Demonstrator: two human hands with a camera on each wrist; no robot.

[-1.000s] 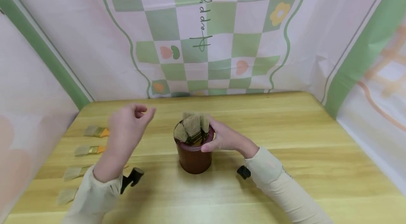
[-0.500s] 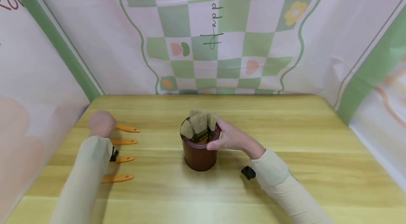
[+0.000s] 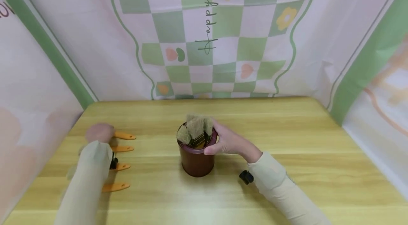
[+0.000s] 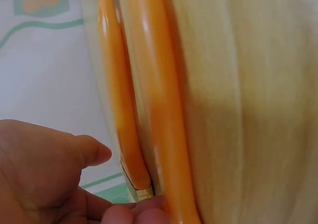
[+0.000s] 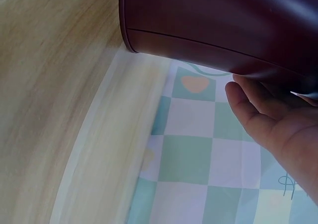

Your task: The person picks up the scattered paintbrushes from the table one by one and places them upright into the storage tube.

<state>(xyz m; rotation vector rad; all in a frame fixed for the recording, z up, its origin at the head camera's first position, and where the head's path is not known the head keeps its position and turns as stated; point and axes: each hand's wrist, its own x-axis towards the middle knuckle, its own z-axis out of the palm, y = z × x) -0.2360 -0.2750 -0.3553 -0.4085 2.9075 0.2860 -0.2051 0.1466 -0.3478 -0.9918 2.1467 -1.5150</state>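
Note:
A dark reddish-brown round pot point(image 3: 197, 164) stands upright mid-table, with several paintbrushes point(image 3: 195, 129) in it, bristles up. My right hand point(image 3: 226, 141) holds the pot's right side at the rim, thumb in front; in the right wrist view its fingers lie against the wall point(image 5: 213, 25). At the table's left, my left hand point(image 3: 100, 133) is over the bristle end of the farthest loose paintbrush point(image 3: 125, 135). The left wrist view shows the thumb apart from that brush's orange handle point(image 4: 121, 100), with fingertips point(image 4: 149, 216) by its metal band.
Nearer along the left side lie more paintbrushes, their orange handles point(image 3: 118, 186) pointing right, partly under my left sleeve point(image 3: 83, 179). Black wrist mounts point(image 3: 246, 177) show at my sleeves. A patterned cloth point(image 3: 223, 40) hangs behind the wooden table point(image 3: 287, 122).
My left hand, raised and curled left of the pot a second ago, has moved out left and down to the farthest loose brush. My right hand keeps its hold on the pot.

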